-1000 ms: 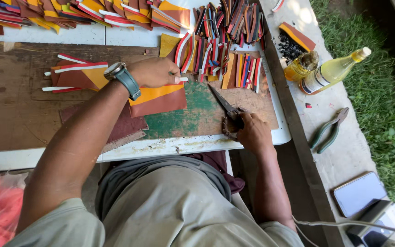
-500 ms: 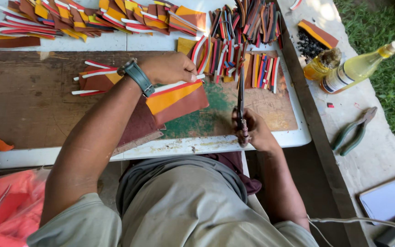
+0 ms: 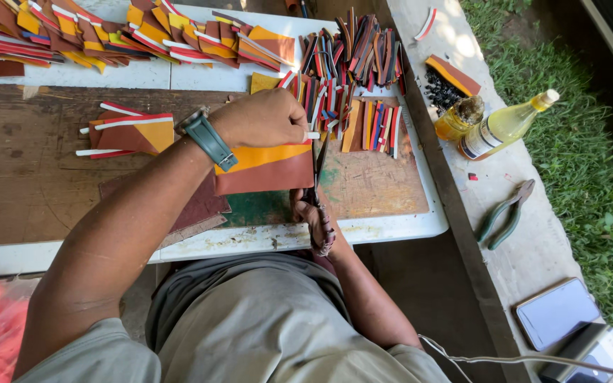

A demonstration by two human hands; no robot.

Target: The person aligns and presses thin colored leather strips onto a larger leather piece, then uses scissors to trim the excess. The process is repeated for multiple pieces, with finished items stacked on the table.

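Note:
My left hand presses down on the top of a layered sheet of yellow, orange and brown material lying on the wooden board. A grey watch sits on that wrist. My right hand grips a pair of scissors at the table's front edge, blades pointing away along the sheet's right edge. A thin white strip sticks out by the left hand's fingers.
Piles of coloured cut strips and layered pieces cover the white table's far side. A concrete ledge on the right carries two oil bottles, green pliers and a phone. Grass lies beyond.
My right hand swung the scissors from a slant to pointing straight away, up against the sheet's right edge. My left hand stayed on the sheet.

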